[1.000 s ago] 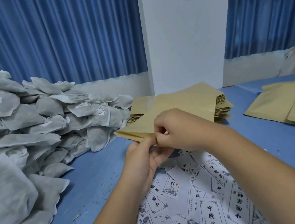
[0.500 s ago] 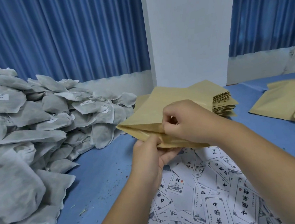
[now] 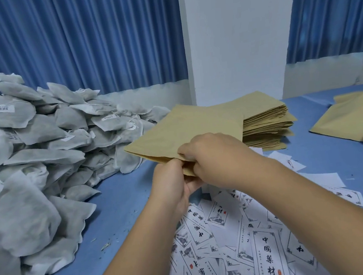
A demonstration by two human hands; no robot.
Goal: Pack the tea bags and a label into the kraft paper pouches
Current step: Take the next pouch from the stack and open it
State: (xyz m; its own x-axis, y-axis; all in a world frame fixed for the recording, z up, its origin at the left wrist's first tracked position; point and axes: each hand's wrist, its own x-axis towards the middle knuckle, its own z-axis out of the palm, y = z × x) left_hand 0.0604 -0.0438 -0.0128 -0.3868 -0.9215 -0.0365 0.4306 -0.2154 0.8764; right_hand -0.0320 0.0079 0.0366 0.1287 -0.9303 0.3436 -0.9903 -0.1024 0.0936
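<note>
Fingers (image 3: 185,154) curled | left hand (image 3: 173,182), right hand (image 3: 213,156) pinch pouch (image 3: 186,128) (near edge) | labels (image 3: 267,252) below

Soft, even, cool light fills the room, moderately bright, with no hard glare. The blue curtains (image 3: 80,43) show pale vertical streaks along their folds. Shadows are weak and diffuse: a dim band on the worktop (image 3: 121,208) under the tea bags (image 3: 46,160), and darkness between the stacked pouches (image 3: 267,125). The held kraft paper pouch (image 3: 186,130) looks matte. Nearby labels (image 3: 267,254) print sharp; the tea bag tags (image 3: 0,108) blur. The white pillar (image 3: 234,45) leans from wide-angle distortion
</note>
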